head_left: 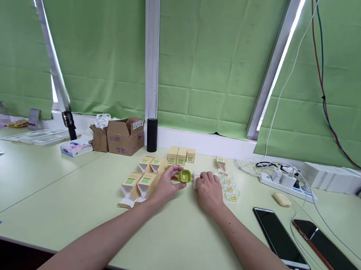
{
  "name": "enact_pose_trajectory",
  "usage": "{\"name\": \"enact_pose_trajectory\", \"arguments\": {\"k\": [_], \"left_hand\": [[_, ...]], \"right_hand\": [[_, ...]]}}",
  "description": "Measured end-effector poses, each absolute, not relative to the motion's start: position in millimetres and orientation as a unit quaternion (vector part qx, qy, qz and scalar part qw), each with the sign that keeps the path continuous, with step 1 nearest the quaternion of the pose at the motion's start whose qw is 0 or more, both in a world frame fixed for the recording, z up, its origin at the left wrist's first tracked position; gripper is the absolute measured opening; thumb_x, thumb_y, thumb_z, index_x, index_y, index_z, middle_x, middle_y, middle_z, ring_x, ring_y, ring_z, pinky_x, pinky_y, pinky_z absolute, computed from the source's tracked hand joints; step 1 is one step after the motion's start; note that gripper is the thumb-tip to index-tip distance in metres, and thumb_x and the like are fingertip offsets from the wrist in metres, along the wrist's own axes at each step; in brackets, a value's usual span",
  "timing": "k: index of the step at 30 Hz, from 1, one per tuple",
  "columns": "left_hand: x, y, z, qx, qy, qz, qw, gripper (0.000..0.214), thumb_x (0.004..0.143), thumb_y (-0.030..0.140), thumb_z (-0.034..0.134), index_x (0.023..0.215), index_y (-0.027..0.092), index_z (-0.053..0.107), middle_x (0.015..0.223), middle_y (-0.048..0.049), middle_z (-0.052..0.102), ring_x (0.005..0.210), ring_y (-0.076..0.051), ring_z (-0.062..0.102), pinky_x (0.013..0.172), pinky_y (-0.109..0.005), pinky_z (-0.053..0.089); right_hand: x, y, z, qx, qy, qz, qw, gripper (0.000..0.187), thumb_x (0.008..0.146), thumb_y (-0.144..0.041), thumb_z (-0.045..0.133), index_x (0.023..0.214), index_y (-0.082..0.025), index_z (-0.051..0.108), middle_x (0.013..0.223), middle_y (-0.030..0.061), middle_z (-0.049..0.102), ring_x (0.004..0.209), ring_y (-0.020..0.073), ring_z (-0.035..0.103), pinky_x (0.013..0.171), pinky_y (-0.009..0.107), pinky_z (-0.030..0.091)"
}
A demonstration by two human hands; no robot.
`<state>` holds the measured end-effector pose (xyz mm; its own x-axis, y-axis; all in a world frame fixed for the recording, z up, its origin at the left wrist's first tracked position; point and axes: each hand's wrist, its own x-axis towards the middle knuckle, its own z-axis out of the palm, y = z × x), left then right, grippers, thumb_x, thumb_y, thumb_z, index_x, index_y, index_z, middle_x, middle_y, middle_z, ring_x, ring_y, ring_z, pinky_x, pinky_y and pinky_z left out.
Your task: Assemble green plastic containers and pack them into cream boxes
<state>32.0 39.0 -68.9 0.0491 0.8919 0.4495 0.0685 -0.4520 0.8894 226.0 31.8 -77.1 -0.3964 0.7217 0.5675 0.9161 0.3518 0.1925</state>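
My left hand (167,185) pinches a small green case (185,176) just above the pale green table (162,239). Close to its right, my right hand (209,191) is curled on a small white object (195,179) resting on the table. Several small tan boxes with green labels (140,183) lie open to the left of my left hand, and three closed ones (181,155) stand in a row behind. Clear plastic trays holding yellow pieces (231,189) sit just right of my right hand.
Two phones (280,238) (330,253) lie at the right, on cables. A power strip (284,181) with plugs and white boxes (333,178) sit at the back right. Cardboard boxes (123,135) and a black cylinder (151,134) stand by the window. A pale yellow case (281,199) lies alone.
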Motion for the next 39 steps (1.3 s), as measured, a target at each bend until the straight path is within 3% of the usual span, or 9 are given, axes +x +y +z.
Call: {"name": "enact_pose_trajectory", "arguments": {"k": [4, 7, 10, 13, 15, 17, 21, 31, 39], "left_hand": [[32.5, 38.5, -67.0, 0.627, 0.378, 0.582, 0.354, 0.049, 0.063, 0.011, 0.081, 0.107, 0.019, 0.062, 0.112, -0.0083, 0.076, 0.105, -0.023, 0.071, 0.089, -0.035, 0.051], [31.8, 36.6, -64.1, 0.631, 0.374, 0.589, 0.34, 0.048, 0.064, 0.012, 0.08, 0.107, 0.02, 0.062, 0.114, -0.008, 0.076, 0.106, -0.023, 0.071, 0.088, -0.034, 0.05], [31.1, 35.0, -62.1, 0.628, 0.376, 0.596, 0.33, 0.048, 0.066, 0.012, 0.08, 0.108, 0.02, 0.061, 0.114, -0.0081, 0.076, 0.107, -0.023, 0.071, 0.088, -0.034, 0.05], [30.6, 34.3, -62.2, 0.627, 0.375, 0.596, 0.333, 0.048, 0.068, 0.014, 0.081, 0.111, 0.02, 0.06, 0.116, -0.0091, 0.076, 0.109, -0.024, 0.07, 0.09, -0.035, 0.05], [30.6, 34.2, -62.8, 0.626, 0.372, 0.595, 0.34, 0.049, 0.069, 0.015, 0.081, 0.113, 0.02, 0.06, 0.117, -0.0096, 0.076, 0.111, -0.025, 0.07, 0.092, -0.036, 0.05], [30.9, 33.7, -63.0, 0.623, 0.372, 0.597, 0.343, 0.05, 0.069, 0.017, 0.083, 0.113, 0.02, 0.06, 0.117, -0.0098, 0.076, 0.112, -0.025, 0.07, 0.093, -0.037, 0.049], [32.8, 30.0, -60.5, 0.616, 0.377, 0.596, 0.351, 0.05, 0.067, 0.017, 0.084, 0.112, 0.02, 0.061, 0.119, -0.0104, 0.076, 0.114, -0.026, 0.069, 0.094, -0.037, 0.048], [35.5, 26.3, -59.6, 0.623, 0.366, 0.597, 0.349, 0.049, 0.067, 0.014, 0.082, 0.112, 0.02, 0.062, 0.119, -0.0098, 0.075, 0.113, -0.026, 0.069, 0.096, -0.038, 0.047], [35.2, 28.7, -62.4, 0.631, 0.374, 0.591, 0.335, 0.048, 0.068, 0.013, 0.082, 0.112, 0.021, 0.063, 0.12, -0.009, 0.073, 0.115, -0.026, 0.067, 0.099, -0.039, 0.048]], "right_hand": [[227.4, 31.5, -77.6, -0.502, -0.802, -0.242, 0.215, 0.018, 0.086, -0.008, 0.062, 0.1, -0.016, 0.072, 0.11, 0.0175, 0.067, 0.106, 0.0314, 0.052, 0.086, 0.043, 0.042], [229.3, 33.3, -77.7, -0.516, -0.781, -0.172, 0.308, 0.017, 0.085, -0.011, 0.065, 0.099, -0.017, 0.072, 0.11, 0.016, 0.067, 0.106, 0.0309, 0.054, 0.086, 0.043, 0.045], [229.0, 36.5, -77.6, -0.509, -0.716, 0.015, 0.478, 0.014, 0.087, -0.029, 0.068, 0.096, -0.019, 0.072, 0.105, 0.0127, 0.068, 0.095, 0.0277, 0.059, 0.081, 0.041, 0.05], [227.1, 36.1, -77.6, -0.441, -0.61, 0.289, 0.592, 0.036, 0.081, -0.053, 0.072, 0.092, -0.019, 0.071, 0.089, 0.008, 0.07, 0.075, 0.0213, 0.059, 0.068, 0.035, 0.05], [226.2, 32.1, -77.2, -0.383, -0.546, 0.427, 0.61, 0.044, 0.076, -0.06, 0.076, 0.088, -0.018, 0.071, 0.079, 0.0058, 0.068, 0.067, 0.0182, 0.056, 0.061, 0.031, 0.046], [226.4, 26.3, -75.9, -0.35, -0.51, 0.484, 0.619, 0.048, 0.073, -0.064, 0.079, 0.084, -0.018, 0.07, 0.076, 0.006, 0.067, 0.065, 0.0172, 0.055, 0.058, 0.03, 0.043], [228.9, 15.2, -70.3, -0.285, -0.411, 0.591, 0.634, 0.044, 0.064, -0.053, 0.092, 0.083, -0.019, 0.072, 0.078, 0.0048, 0.069, 0.064, 0.0148, 0.057, 0.057, 0.028, 0.042], [230.1, 0.3, -58.9, -0.207, -0.403, 0.634, 0.627, 0.039, 0.062, -0.036, 0.096, 0.09, -0.023, 0.074, 0.098, 0.007, 0.078, 0.09, 0.0238, 0.069, 0.068, 0.031, 0.049], [228.2, -0.4, -61.9, -0.233, -0.41, 0.613, 0.634, 0.048, 0.059, -0.035, 0.097, 0.098, -0.025, 0.069, 0.092, 0.0045, 0.077, 0.083, 0.0216, 0.068, 0.066, 0.03, 0.048]]}}
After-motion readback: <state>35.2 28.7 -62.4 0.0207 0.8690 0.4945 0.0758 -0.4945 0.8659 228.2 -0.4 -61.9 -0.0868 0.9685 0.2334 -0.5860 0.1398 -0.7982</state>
